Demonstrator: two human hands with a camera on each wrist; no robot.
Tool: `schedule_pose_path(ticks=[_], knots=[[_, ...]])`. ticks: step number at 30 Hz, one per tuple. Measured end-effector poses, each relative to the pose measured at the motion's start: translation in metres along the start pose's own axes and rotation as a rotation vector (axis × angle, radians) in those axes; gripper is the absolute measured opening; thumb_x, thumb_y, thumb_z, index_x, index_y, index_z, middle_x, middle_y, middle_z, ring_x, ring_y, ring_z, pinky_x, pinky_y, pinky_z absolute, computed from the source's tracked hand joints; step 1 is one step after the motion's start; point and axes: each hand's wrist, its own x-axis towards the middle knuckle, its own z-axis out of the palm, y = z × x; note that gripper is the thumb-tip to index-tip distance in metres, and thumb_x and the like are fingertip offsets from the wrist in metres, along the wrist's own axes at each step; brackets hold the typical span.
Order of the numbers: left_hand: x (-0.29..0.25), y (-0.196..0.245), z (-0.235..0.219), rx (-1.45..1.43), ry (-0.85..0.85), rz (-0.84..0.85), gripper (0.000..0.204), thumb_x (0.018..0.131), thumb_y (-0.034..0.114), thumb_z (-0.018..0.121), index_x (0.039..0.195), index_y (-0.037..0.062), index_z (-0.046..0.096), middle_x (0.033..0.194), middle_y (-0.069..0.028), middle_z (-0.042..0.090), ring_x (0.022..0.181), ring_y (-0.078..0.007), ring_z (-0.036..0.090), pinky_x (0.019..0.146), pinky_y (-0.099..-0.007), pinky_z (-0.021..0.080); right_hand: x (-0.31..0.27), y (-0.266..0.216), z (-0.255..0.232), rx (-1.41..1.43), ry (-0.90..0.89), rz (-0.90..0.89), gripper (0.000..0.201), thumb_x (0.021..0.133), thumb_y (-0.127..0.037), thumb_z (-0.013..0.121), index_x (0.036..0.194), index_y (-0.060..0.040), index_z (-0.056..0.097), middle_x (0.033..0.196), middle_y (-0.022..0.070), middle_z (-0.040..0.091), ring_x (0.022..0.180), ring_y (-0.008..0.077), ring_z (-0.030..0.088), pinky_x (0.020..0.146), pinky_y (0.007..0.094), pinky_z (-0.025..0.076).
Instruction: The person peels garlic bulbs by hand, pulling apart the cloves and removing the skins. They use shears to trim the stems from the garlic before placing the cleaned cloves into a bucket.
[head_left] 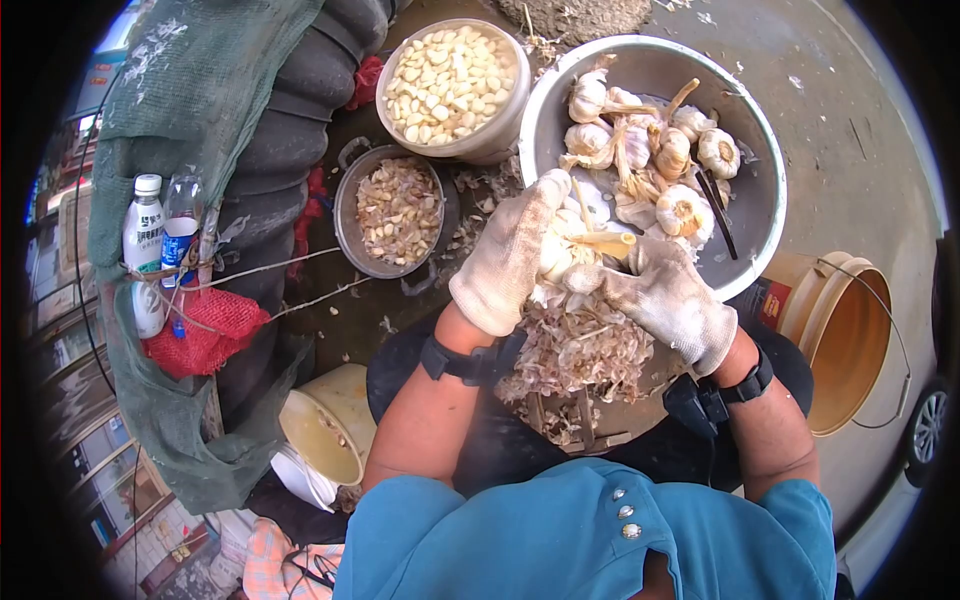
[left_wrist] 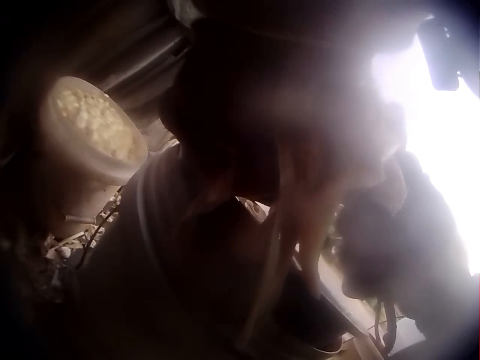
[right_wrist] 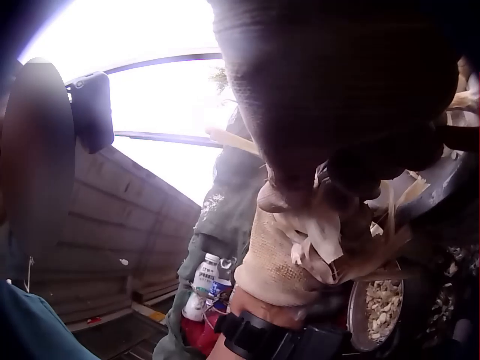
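Both hands wear whitish work gloves and meet over a heap of garlic skins (head_left: pixel 575 350). My left hand (head_left: pixel 510 255) grips a garlic bulb (head_left: pixel 556 258) whose dry stalk (head_left: pixel 605 243) points right. From the other side my right hand (head_left: pixel 670 300) pinches the same bulb, thumb against it and fingers curled by the stalk. In the right wrist view loose papery skin (right_wrist: pixel 322 236) hangs between the gloves. Just beyond the hands, a metal basin (head_left: pixel 770 200) contains several whole garlic bulbs (head_left: pixel 680 210) and a dark, thin stick-like object (head_left: pixel 718 215).
A tub of peeled cloves (head_left: pixel 450 85) stands at the far left of the basin, above a pot of unpeeled cloves (head_left: pixel 400 210). Pale buckets (head_left: pixel 840 345) (head_left: pixel 325 425) flank the person's legs. Bottles (head_left: pixel 147 225) and a red net bag (head_left: pixel 215 325) lie against green netting (head_left: pixel 150 130).
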Motion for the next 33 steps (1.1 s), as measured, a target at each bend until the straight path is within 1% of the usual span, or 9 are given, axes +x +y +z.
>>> schedule_pose_path(ticks=[3,7,10,12,14,16,20,26,33], knots=[[0.0,0.001,-0.013,0.021,-0.174,-0.092,0.05,0.1,0.045,0.043,0.105,-0.0008,0.062,0.083,-0.0046,0.065,0.067,-0.011,0.062,0.06,-0.0224,0.05,-0.002,-0.015,-0.008,0.016,-0.048,0.088,0.039,0.09,-0.027,0.063,0.118,0.001,0.064,0.09,0.0129,0.071,0.078,0.013,0.063,0.077,0.0317,0.052],[0.003,0.0,-0.007,-0.063,-0.112,-0.111,0.053,0.1,0.049,0.04,0.109,0.0002,0.06,0.092,-0.0058,0.066,0.08,-0.0123,0.063,0.071,-0.0249,0.051,-0.001,-0.012,-0.012,0.075,-0.096,0.146,0.041,0.092,-0.03,0.061,0.116,0.0029,0.064,0.094,0.0124,0.071,0.083,0.0119,0.063,0.081,0.0304,0.051],[0.004,0.004,-0.001,0.005,-0.074,0.087,0.057,0.1,0.052,0.039,0.115,0.0001,0.058,0.099,-0.0064,0.065,0.093,-0.0124,0.061,0.082,-0.0285,0.05,0.001,-0.021,-0.01,0.193,-0.054,0.125,0.038,0.095,-0.03,0.059,0.114,0.0012,0.065,0.099,0.0107,0.071,0.089,0.0119,0.063,0.084,0.0297,0.05],[0.01,-0.001,-0.003,0.347,-0.083,0.326,0.06,0.1,0.054,0.038,0.119,0.0006,0.057,0.104,-0.0067,0.065,0.099,-0.0128,0.06,0.088,-0.0293,0.048,0.001,-0.027,-0.008,0.306,-0.037,0.134,0.036,0.095,-0.03,0.058,0.115,0.0,0.065,0.101,0.0098,0.071,0.09,0.0118,0.062,0.085,0.0295,0.05],[0.007,-0.001,-0.002,0.322,-0.07,0.306,0.059,0.099,0.052,0.041,0.121,0.0004,0.057,0.105,-0.0067,0.065,0.099,-0.0136,0.059,0.088,-0.0287,0.047,0.001,-0.027,-0.008,0.42,-0.02,0.145,0.035,0.096,-0.029,0.056,0.115,-0.0011,0.065,0.102,0.0088,0.07,0.092,0.0118,0.062,0.086,0.0292,0.049],[0.008,-0.004,-0.007,0.357,-0.084,0.163,0.052,0.099,0.048,0.045,0.117,0.0004,0.059,0.102,-0.0059,0.064,0.094,-0.0135,0.06,0.085,-0.0278,0.048,0.002,-0.023,-0.01,0.259,-0.076,0.118,0.035,0.096,-0.029,0.057,0.117,-0.0021,0.066,0.103,0.0095,0.07,0.092,0.0099,0.061,0.085,0.0294,0.05],[0.006,-0.004,-0.006,0.392,-0.056,0.227,0.047,0.1,0.043,0.047,0.112,0.0004,0.061,0.099,-0.005,0.065,0.089,-0.0116,0.06,0.08,-0.0256,0.049,0.001,-0.019,-0.003,0.248,-0.029,0.084,0.034,0.095,-0.029,0.06,0.114,-0.0017,0.067,0.097,0.0088,0.071,0.087,0.0095,0.061,0.081,0.0299,0.051],[0.004,-0.012,-0.014,0.214,-0.074,0.03,0.042,0.1,0.039,0.047,0.111,0.0017,0.062,0.096,-0.005,0.066,0.086,-0.0115,0.062,0.077,-0.0259,0.051,-0.002,-0.036,0.002,0.094,0.04,0.043,0.036,0.093,-0.033,0.064,0.109,-0.0003,0.069,0.085,0.009,0.071,0.073,0.013,0.063,0.071,0.0312,0.052],[0.007,-0.018,-0.005,0.09,0.029,0.066,0.036,0.101,0.035,0.049,0.103,0.0007,0.062,0.089,-0.0058,0.065,0.076,-0.0113,0.062,0.065,-0.0246,0.05,-0.01,-0.041,0.01,-0.42,0.171,-0.203,0.033,0.087,-0.039,0.07,0.084,-0.0058,0.068,0.065,0.0134,0.06,0.059,0.0269,0.059,0.058,0.0361,0.047]])
